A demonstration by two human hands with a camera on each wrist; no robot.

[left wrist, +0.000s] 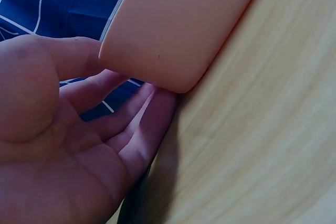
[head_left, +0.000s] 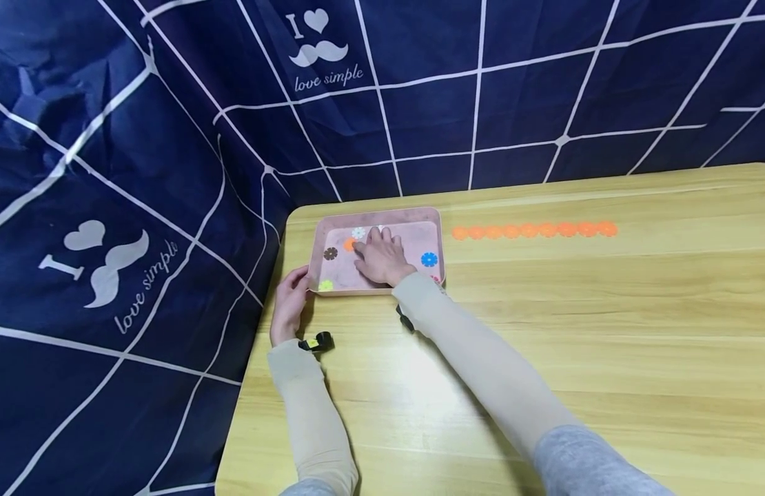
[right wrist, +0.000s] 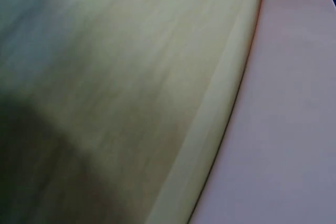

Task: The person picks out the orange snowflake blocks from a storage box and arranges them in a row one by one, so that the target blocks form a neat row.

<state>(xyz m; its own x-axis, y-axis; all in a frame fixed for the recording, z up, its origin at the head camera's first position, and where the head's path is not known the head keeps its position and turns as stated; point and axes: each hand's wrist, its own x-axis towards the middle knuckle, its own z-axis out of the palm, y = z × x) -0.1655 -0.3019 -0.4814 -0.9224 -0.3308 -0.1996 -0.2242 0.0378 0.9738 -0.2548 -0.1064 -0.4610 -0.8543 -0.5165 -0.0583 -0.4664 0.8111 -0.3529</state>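
A pink tray (head_left: pixel 376 219) lies on the table with several small flower-shaped plastic discs in it. My left hand (head_left: pixel 288 306) holds the tray's near-left corner, its thumb at the rim and its fingers against the outer wall. Over the tray reaches my right hand (head_left: pixel 382 258), fingers spread, with one fingertip touching an orange disc (head_left: pixel 349 244). Around that disc are a white one (head_left: pixel 358 233) and a brown one (head_left: pixel 330 253). A yellow-green disc (head_left: pixel 325 285) sits in the near-left corner, a blue one (head_left: pixel 429 259) at the right. The right wrist view shows only table and tray wall (right wrist: pixel 294 103).
Right of the tray, a row of several orange discs (head_left: pixel 528 230) runs along the wooden table (head_left: pixel 575 331). A dark blue curtain with white lines (head_left: pixel 432 89) hangs behind and at the left. A pinkish disc (head_left: pixel 435 279) is partly hidden by the right sleeve.
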